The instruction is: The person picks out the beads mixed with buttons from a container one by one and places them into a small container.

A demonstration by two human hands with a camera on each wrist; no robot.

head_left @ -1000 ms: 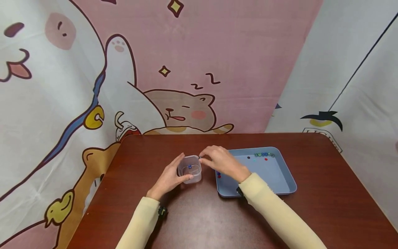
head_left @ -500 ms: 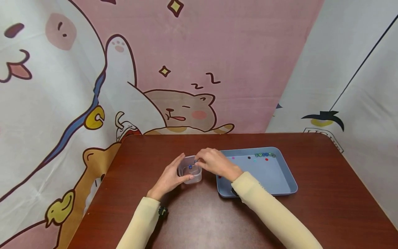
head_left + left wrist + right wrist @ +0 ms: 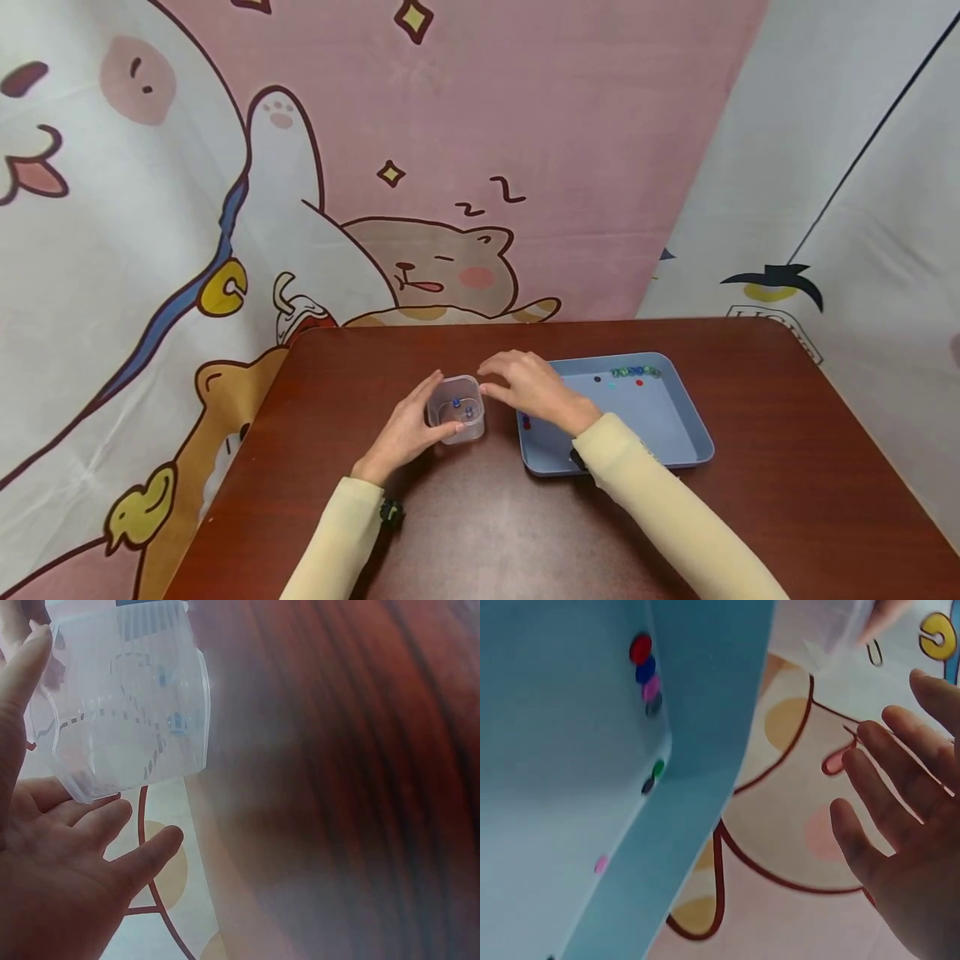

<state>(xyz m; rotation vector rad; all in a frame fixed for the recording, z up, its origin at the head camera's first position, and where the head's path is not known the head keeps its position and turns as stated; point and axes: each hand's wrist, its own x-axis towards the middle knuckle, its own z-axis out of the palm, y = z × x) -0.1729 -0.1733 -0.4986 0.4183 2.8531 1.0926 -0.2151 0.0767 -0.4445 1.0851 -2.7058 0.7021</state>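
My left hand (image 3: 405,435) holds a clear plastic box (image 3: 472,432) on the table, thumb at the near side and fingers along the left side. Two blue marbles lie inside it: one marble (image 3: 456,402) towards the back, another marble (image 3: 469,412) to the right. In the left wrist view the box wall (image 3: 90,750) shows the marbles as bluish blurs. Just right of the box rim hovers my right hand (image 3: 534,387), its thumb and fingers apart. The right wrist view shows that hand (image 3: 907,817) with loosely extended fingers and nothing in them.
A blue tray (image 3: 656,429) stands right of the box, partly under the right forearm. A row of marbles (image 3: 636,372) lines its back right. Small flat round pieces lie about it, among them a red disc (image 3: 640,648) and a green disc (image 3: 658,768). A patterned cloth (image 3: 600,167) hangs behind the table.
My right hand reached over the box with a small marble, let it go inside, and drew back to the right. A second blue marble now shows in the box. The left hand stayed put.
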